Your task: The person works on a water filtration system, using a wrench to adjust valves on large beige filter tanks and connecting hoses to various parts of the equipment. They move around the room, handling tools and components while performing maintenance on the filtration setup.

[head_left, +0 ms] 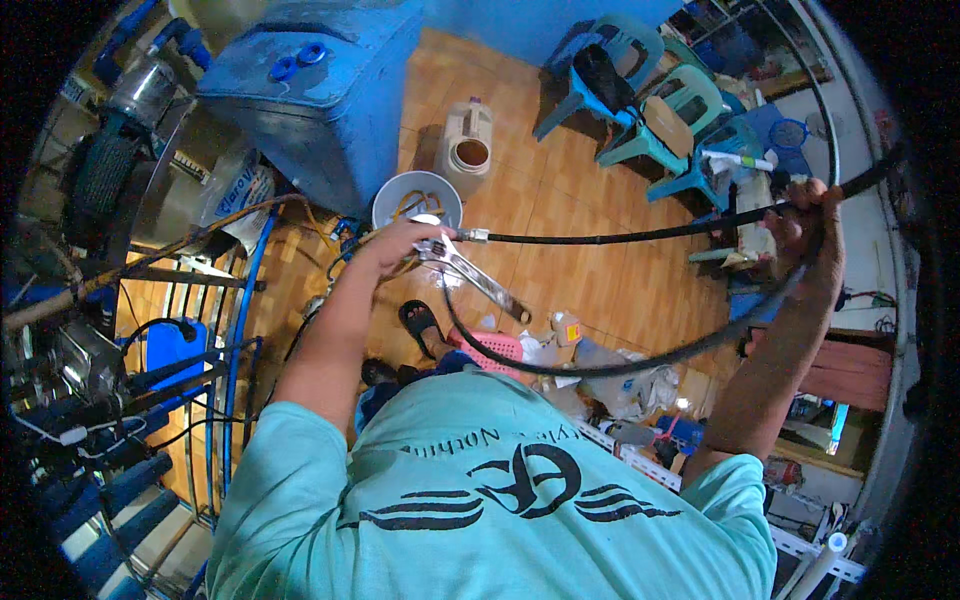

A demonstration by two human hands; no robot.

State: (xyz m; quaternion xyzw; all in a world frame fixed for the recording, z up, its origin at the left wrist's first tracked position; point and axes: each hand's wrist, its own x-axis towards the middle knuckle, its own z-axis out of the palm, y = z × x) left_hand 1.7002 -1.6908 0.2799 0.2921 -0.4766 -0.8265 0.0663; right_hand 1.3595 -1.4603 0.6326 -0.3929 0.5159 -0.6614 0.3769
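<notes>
My left hand (398, 245) is closed around the head end of a silver adjustable wrench (487, 284), whose handle slants down to the right. A metal fitting (474, 236) on the end of a black hose (620, 238) comes out beside the same fingers; whether they grip it too is partly hidden. My right hand (815, 215) is wrapped round the hose at the far right. Between the hands one stretch runs nearly straight, and another sags in a loop below it. Beneath my left hand stands a white bucket (381, 208) with a yellowish hose or cord in it.
A large blue tank (340, 130) stands at the far left, beside a beige jug (468, 130). Green plastic chairs (650, 130) line the far right. Metal racks with blue pipes (240, 320) flank my left. A pink basket (490, 347) and plastic bags (640, 385) lie near my feet.
</notes>
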